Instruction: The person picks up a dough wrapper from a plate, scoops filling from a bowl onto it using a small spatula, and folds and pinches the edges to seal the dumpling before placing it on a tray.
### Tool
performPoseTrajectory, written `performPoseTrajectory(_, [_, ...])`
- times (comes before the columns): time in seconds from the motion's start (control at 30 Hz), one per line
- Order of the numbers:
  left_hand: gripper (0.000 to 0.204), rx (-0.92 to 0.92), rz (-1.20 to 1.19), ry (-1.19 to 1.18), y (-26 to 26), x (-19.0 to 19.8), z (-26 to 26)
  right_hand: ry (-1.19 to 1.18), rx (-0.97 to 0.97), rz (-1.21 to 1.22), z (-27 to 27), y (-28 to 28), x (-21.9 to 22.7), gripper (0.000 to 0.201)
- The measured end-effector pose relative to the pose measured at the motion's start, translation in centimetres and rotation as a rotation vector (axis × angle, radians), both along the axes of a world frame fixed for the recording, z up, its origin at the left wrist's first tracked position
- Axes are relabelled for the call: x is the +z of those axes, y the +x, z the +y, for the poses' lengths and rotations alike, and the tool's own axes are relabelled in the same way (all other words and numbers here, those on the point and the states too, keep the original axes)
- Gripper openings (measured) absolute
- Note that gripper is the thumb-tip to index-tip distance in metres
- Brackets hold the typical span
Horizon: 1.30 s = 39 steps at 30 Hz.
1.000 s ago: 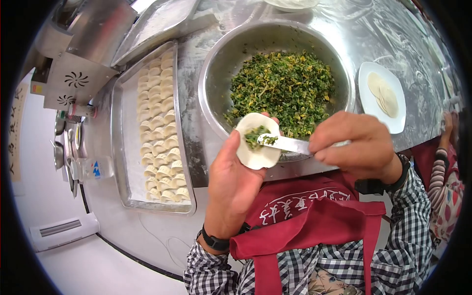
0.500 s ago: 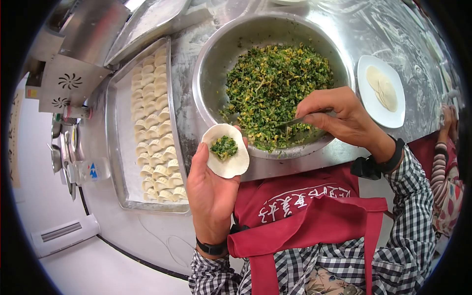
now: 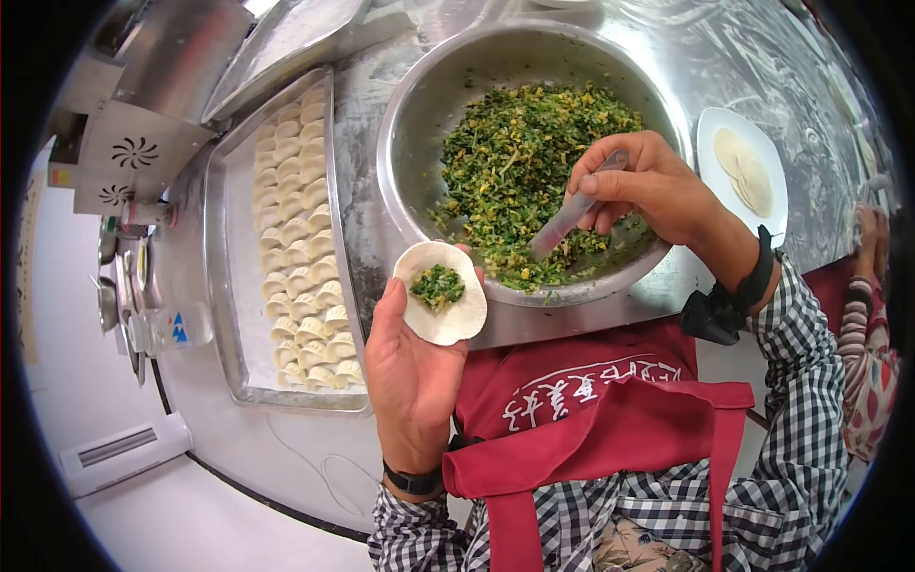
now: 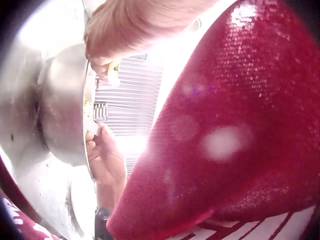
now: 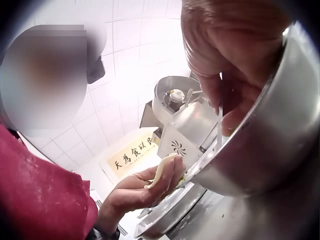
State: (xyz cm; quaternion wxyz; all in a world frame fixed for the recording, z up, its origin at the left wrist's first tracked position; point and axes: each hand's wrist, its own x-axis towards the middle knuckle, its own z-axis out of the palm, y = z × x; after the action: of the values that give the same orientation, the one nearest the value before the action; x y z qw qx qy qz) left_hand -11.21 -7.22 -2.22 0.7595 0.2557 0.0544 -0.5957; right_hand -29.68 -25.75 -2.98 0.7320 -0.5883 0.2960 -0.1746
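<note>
My left hand (image 3: 415,381) holds a round, pale dumpling wrapper (image 3: 460,316), its thumb at the left edge and its fingers behind. A small mound of chopped green filling (image 3: 437,288) sits in the wrapper's middle. In the right wrist view the wrapper (image 5: 162,169) appears edge-on, cupped in the fingers. My right hand (image 3: 658,195) grips a flat metal spatula (image 3: 564,222) between thumb and fingers. The blade's lower end dips into green and yellow chopped filling (image 3: 534,143) inside a large steel bowl (image 3: 404,181). The left wrist view is mostly covered by red apron cloth (image 4: 225,125).
Left of the bowl lies a metal tray (image 3: 233,286) with rows of folded dumplings (image 3: 300,248). A white plate (image 3: 774,219) holding several wrappers (image 3: 739,172) stands on the right. Another tray (image 3: 286,48) is at the back left. Another person's arm (image 3: 863,257) shows at far right.
The spatula has gone from the wrapper to the filling in the bowl and now stands more upright there. My left hand, holding the wrapper, has shifted left and slightly down.
</note>
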Motion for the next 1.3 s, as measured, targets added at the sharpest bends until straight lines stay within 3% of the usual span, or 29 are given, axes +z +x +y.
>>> performPoseTrajectory(0.27, [0.039, 0.029, -0.023, 0.024, -0.1, 0.1, -0.3, 0.194, -0.032, -0.1, -0.4, -0.1, -0.1, 0.016])
performPoseTrajectory(0.7, [0.04, -0.104, -0.069, 0.01, -1.4, 0.6, -1.4, 0.058, -0.11, -0.256, 0.4, -1.1, 2.7, 0.014])
performPoseTrajectory(0.8, [0.041, -0.143, -0.04, 0.039, -2.1, 1.1, -2.0, -0.074, -0.12, -0.303, 1.8, -1.2, 3.5, 0.014])
performPoseTrajectory(0.87, [0.042, -0.202, -0.048, 0.011, -2.3, 1.3, -2.3, -0.358, -0.073, -0.287, 2.7, -1.3, 3.8, 0.013])
performPoseTrajectory(0.93, [0.042, -0.211, -0.052, 0.02, -2.4, 1.3, -2.6, -0.422, -0.047, -0.316, 3.3, -1.5, 4.2, 0.012])
performPoseTrajectory(1.0, [0.043, -0.221, -0.055, 0.03, -2.4, 1.3, -2.8, -0.958, 0.071, -0.258, 3.7, -1.7, 4.7, 0.012])
performPoseTrajectory(1.17, [0.045, -0.241, -0.044, 0.032, -2.2, 1.2, -3.1, -1.284, 0.123, -0.339, 4.4, -1.5, 4.1, 0.011])
performPoseTrajectory(1.3, [0.045, -0.267, -0.06, 0.009, -2.0, 1.1, -3.2, -1.354, 0.154, -0.358, 4.9, -2.0, 3.7, 0.014])
